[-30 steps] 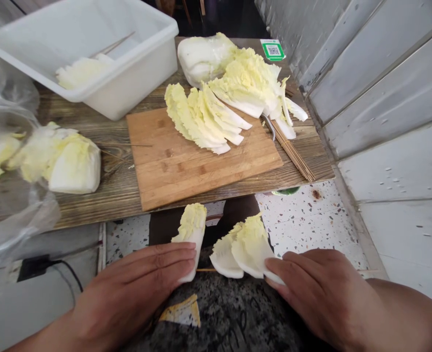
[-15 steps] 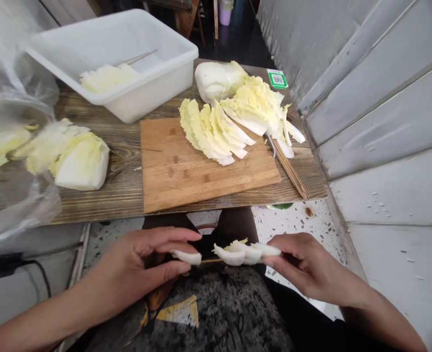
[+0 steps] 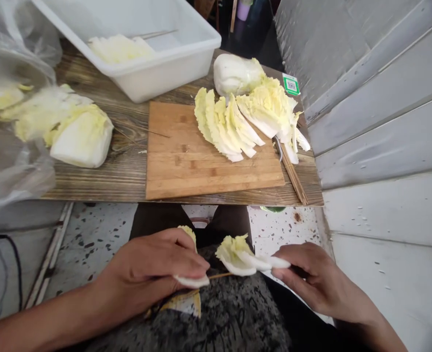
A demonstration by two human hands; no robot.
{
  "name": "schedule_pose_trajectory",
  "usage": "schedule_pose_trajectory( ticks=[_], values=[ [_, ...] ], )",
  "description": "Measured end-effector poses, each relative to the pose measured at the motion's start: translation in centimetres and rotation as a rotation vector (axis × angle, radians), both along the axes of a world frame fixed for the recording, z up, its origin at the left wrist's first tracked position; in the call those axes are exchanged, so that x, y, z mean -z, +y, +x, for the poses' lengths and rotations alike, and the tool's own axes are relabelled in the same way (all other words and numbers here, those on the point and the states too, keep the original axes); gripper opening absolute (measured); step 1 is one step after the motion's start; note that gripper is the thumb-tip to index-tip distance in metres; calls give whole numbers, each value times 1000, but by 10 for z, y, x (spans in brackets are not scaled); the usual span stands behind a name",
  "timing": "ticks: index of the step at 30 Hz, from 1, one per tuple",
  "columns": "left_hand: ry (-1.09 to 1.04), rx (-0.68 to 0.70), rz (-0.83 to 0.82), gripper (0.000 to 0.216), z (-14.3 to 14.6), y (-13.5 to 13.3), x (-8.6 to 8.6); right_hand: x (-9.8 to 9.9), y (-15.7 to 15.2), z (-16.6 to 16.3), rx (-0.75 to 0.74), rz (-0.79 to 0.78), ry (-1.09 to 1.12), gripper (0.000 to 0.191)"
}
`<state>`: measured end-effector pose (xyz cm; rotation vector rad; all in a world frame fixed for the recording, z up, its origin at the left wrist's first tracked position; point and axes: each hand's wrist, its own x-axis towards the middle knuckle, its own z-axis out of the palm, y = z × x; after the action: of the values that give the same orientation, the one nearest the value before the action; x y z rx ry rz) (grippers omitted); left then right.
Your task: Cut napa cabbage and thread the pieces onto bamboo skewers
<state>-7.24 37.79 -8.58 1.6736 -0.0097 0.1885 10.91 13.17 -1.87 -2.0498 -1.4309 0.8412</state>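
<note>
Above my lap, a thin wooden skewer [image 3: 220, 276] runs between my two hands. My left hand [image 3: 157, 266] is closed on a napa cabbage leaf [image 3: 192, 281], whose white base sticks out below the fingers and whose yellow tip shows above them. The skewer comes out of this leaf toward the right. Several overlapping cabbage leaves [image 3: 243, 261] are threaded on its right part. My right hand [image 3: 307, 278] pinches the right end of that bunch between thumb and fingers; the skewer's end there is hidden.
A wooden cutting board [image 3: 179, 171] bears fanned cabbage leaves [image 3: 226, 127]. Beside it lie a skewer bundle [image 3: 292, 176], a cabbage head [image 3: 236, 73] and more leaves [image 3: 270, 105]. A white bin [image 3: 168, 73] stands behind; a cut cabbage [image 3: 84, 139] and plastic bag [image 3: 21, 171] are left. A metal wall [image 3: 380, 122] borders the right.
My left hand has turned over its leaf and closed more tightly on it, shifting slightly right. The threaded leaves have tilted and show more yellow. The view has shifted.
</note>
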Motion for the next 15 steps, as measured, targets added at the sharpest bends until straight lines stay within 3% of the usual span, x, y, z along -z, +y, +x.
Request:
schedule_pose_trajectory(
  ticks=[4, 8, 15],
  values=[
    [-106, 132, 98, 39, -11, 7, 1, -9, -7, -11, -55, 68, -121, 16],
    [-153, 89, 177, 30, -13, 8, -5, -10, -9, -14, -101, 90, -189, 19],
    [-179, 84, 256, 34, -9, 9, -13, -8, -13, -11, -126, 119, -211, 22]
  ],
)
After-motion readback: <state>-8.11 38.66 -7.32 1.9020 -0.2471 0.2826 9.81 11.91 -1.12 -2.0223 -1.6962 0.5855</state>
